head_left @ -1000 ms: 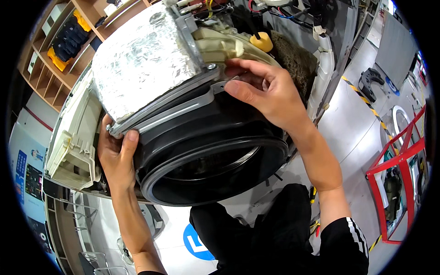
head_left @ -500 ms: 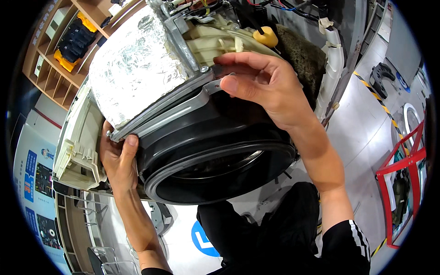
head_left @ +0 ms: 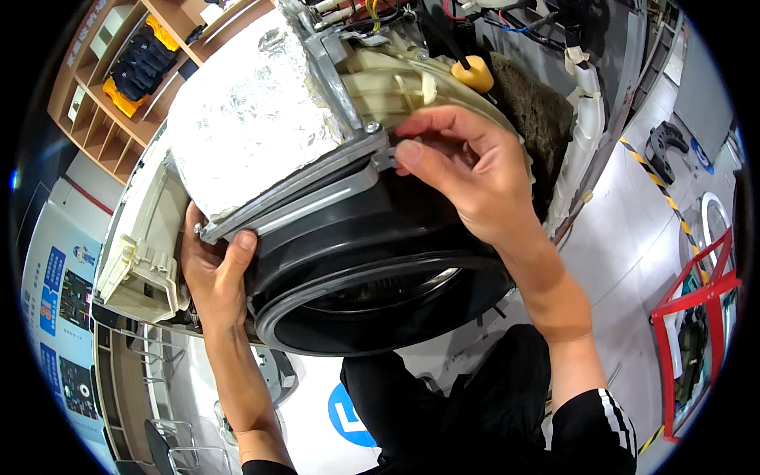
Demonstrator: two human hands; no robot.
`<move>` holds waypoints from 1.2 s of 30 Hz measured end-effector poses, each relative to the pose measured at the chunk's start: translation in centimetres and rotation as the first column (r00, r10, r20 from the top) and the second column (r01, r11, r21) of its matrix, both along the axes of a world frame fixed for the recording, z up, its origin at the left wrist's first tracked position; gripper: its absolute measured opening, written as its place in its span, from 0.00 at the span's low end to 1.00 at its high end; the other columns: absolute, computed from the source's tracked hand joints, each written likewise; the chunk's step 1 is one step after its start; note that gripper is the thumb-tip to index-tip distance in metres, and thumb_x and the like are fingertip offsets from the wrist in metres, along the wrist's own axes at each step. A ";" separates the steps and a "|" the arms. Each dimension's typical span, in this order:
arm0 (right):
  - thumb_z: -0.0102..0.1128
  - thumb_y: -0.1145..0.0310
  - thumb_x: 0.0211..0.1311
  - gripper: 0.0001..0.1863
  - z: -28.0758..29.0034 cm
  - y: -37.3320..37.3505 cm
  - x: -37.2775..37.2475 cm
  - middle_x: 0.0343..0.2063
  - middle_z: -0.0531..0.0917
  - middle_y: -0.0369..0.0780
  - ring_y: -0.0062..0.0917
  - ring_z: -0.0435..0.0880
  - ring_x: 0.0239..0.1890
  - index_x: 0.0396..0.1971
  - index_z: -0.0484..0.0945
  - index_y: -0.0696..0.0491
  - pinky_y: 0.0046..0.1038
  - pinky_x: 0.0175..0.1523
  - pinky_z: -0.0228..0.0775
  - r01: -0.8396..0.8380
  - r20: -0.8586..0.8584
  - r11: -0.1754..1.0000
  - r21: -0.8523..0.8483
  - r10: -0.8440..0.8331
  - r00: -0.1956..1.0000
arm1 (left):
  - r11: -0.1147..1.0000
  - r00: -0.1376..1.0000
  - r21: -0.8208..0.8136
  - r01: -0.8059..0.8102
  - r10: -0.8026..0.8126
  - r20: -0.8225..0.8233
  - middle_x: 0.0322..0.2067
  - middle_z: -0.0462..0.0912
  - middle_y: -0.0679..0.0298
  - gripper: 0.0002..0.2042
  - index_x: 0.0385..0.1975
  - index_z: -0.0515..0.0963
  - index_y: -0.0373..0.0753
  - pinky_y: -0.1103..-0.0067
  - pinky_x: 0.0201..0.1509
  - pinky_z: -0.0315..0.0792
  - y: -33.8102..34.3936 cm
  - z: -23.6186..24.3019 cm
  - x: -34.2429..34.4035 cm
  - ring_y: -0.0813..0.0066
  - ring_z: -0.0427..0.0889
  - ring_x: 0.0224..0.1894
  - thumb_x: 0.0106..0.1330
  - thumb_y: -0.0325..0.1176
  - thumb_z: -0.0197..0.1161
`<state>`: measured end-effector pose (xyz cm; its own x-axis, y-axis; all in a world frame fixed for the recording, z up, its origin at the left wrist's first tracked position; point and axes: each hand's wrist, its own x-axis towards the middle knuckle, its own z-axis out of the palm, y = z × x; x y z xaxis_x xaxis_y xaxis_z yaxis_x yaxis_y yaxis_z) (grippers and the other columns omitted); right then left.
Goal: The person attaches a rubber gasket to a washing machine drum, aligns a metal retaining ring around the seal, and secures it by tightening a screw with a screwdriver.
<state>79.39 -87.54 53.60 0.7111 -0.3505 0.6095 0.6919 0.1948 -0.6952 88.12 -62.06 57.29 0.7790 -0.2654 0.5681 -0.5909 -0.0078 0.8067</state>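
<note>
An opened washing machine is before me, with a black rubber door gasket [head_left: 317, 226] around the drum opening. Above it sits a foil-covered housing [head_left: 245, 119] with a metal rim. A grey metal bracket [head_left: 309, 207] runs slantwise between that rim and the gasket. My right hand [head_left: 475, 162] pinches the small tab at the bracket's right end between thumb and fingers. At the opposite end my left hand [head_left: 218, 273] is closed around the corner, thumb in front on the bracket's lower edge near the gasket, fingers hidden behind.
A cream plastic drawer housing [head_left: 138, 277] stands at the left. Behind are the cream tub [head_left: 388, 75], a yellow plastic part [head_left: 473, 74] and wiring. Red-framed panels [head_left: 697, 297] stand at right on the floor. Wooden shelves [head_left: 91, 99] hold folded clothes.
The whole view has shifted slightly, moving the machine right and down in the picture. My right fingers have drawn closer together at the bracket's tab. My left hand keeps its hold.
</note>
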 end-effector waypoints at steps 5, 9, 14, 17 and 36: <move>0.67 0.73 0.60 0.17 0.3 -0.4 0.0 0.32 0.81 0.36 0.18 0.81 0.35 0.47 0.75 0.62 0.21 0.45 0.76 0.017 -0.048 0.997 -0.078 -0.021 0.999 | 1.000 1.000 -0.024 -0.014 0.014 -0.018 0.52 0.75 0.54 0.42 0.63 0.61 0.25 0.76 0.62 0.63 -0.5 0.2 -0.3 0.68 0.74 0.55 0.51 0.37 0.77; 0.69 0.72 0.59 0.23 0.5 -1.0 0.0 0.37 0.81 0.39 0.19 0.81 0.39 0.52 0.74 0.63 0.22 0.49 0.76 -0.022 -0.060 0.993 -0.112 0.015 0.998 | 0.999 0.999 0.007 -0.039 0.039 0.002 0.52 0.75 0.54 0.43 0.62 0.61 0.25 0.75 0.62 0.63 -1.2 0.3 -0.6 0.68 0.74 0.55 0.49 0.37 0.78; 0.70 0.71 0.57 0.29 0.6 -1.7 -0.3 0.45 0.81 0.41 0.19 0.80 0.45 0.57 0.71 0.63 0.23 0.54 0.73 -0.103 -0.139 0.977 -0.187 0.077 0.987 | 0.999 0.999 -0.017 -0.037 0.037 0.015 0.50 0.76 0.53 0.43 0.61 0.63 0.24 0.75 0.63 0.63 -1.8 0.8 -0.7 0.66 0.75 0.53 0.46 0.37 0.79; 0.71 0.71 0.56 0.28 0.8 -2.1 -0.3 0.45 0.81 0.40 0.18 0.80 0.45 0.56 0.72 0.63 0.21 0.54 0.73 -0.153 -0.187 0.974 -0.168 0.121 0.975 | 0.999 1.000 -0.029 -0.026 0.026 -0.012 0.49 0.77 0.52 0.44 0.61 0.63 0.24 0.74 0.63 0.63 -1.9 1.0 -0.8 0.65 0.75 0.53 0.45 0.36 0.79; 0.69 0.72 0.58 0.14 0.2 -1.0 0.4 0.31 0.83 0.36 0.16 0.81 0.29 0.43 0.80 0.60 0.16 0.37 0.73 -0.077 -0.141 0.994 -0.077 0.066 0.988 | 0.999 0.997 -0.039 -0.027 0.024 -0.071 0.50 0.77 0.53 0.42 0.61 0.64 0.26 0.74 0.64 0.62 -1.8 0.7 -0.8 0.66 0.75 0.55 0.45 0.34 0.79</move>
